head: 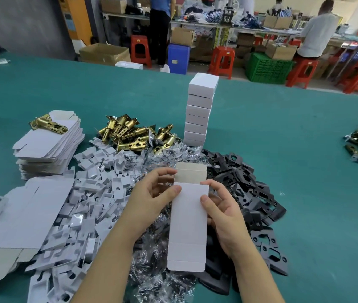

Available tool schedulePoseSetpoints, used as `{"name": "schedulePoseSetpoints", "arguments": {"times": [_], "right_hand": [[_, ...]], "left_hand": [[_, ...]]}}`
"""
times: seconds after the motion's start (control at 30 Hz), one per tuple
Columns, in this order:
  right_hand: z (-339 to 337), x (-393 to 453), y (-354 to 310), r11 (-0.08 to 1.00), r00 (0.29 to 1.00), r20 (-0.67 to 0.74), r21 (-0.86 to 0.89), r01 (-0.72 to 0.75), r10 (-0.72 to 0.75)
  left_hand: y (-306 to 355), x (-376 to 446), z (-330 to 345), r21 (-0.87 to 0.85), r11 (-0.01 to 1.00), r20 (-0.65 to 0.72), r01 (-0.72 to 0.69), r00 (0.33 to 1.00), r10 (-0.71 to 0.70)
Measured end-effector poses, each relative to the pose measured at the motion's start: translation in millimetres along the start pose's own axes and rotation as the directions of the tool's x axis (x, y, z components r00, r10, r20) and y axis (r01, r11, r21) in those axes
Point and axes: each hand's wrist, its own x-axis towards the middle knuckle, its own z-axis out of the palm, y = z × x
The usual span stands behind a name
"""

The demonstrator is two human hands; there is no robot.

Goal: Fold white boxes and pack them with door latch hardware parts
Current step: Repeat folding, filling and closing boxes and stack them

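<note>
We held the flat white box blank (188, 224) above the parts pile, left hand (152, 193) pinching its upper left edge, right hand (221, 213) pinching the right edge, probably to pop it open near the brass latches (130, 134).

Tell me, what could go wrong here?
The tower of boxes is tall and leans a bit, so a bump might topple it. The box held by the left hand and right hand hangs over the parts piles, so dropped pieces could get lost there.
</note>
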Motion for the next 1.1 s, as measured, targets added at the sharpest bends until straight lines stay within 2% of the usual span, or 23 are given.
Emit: {"name": "schedulePoseSetpoints", "arguments": {"times": [0.2, 0.53, 1.1], "right_hand": [[-1.7, 1.3, 2.5, 1.000, 1.000, -0.031, -0.009, 0.000, 0.000], [-4.8, 3.9, 3.6, 0.996, 0.996, -0.073, 0.078, -0.042, 0.047], [-0.9, 2.1, -0.9, 0.991, 0.997, -0.061, 0.121, -0.049, 0.057]], "left_hand": [[1.4, -1.8, 0.6, 0.072, 0.996, 0.020, 0.043, 0.999, -0.045], [2.8, -3.2, 1.6, 0.045, 0.992, 0.057, 0.117, 0.991, -0.119], [2.2, -3.3, 3.5, 0.025, 0.992, 0.046, 0.126, 0.991, -0.127]]}}
